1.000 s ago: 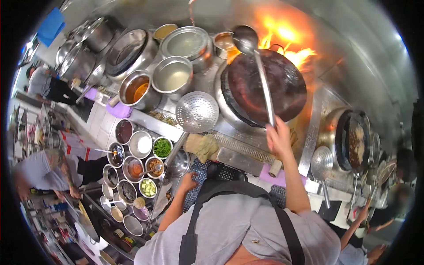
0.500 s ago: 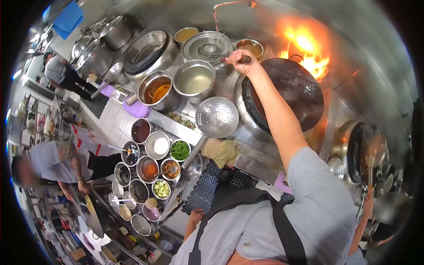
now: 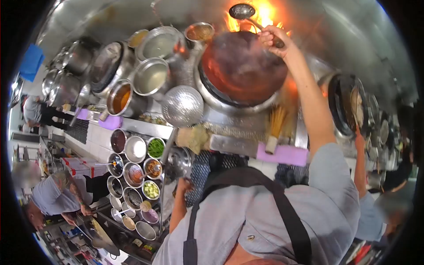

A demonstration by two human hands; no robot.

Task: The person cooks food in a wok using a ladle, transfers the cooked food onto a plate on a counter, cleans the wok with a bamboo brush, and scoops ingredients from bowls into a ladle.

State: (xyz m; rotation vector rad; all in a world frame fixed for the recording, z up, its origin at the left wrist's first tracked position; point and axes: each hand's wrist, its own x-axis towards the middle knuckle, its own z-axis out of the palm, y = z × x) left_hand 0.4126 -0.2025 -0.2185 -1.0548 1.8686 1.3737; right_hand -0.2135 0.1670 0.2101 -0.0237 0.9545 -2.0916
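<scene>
Flames (image 3: 265,11) are rising before the steel wall (image 3: 353,39), behind a wok (image 3: 245,66) on the counter (image 3: 234,143). Near the wok's far rim, a person's right hand (image 3: 274,42) is grasping a ladle (image 3: 242,12). Pots (image 3: 164,92) are filling the counter's left end. Purple cloth (image 3: 282,154) is lying along its front edge. The left hand (image 3: 183,185) is hanging low, grip unclear. Co-workers (image 3: 62,190) are flanking.

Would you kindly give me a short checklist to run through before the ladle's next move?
1. Ladle in hand: ok, the right hand grips its handle.
2. Ladle clear of flames: not ok, its bowl shows right against them.
3. Wok contents: cannot tell, haze and glow blur its inside.
4. Left hand away from flames: ok, held low.
5. Perforated strainer out of the wok: ok, it sits beside it.
</scene>
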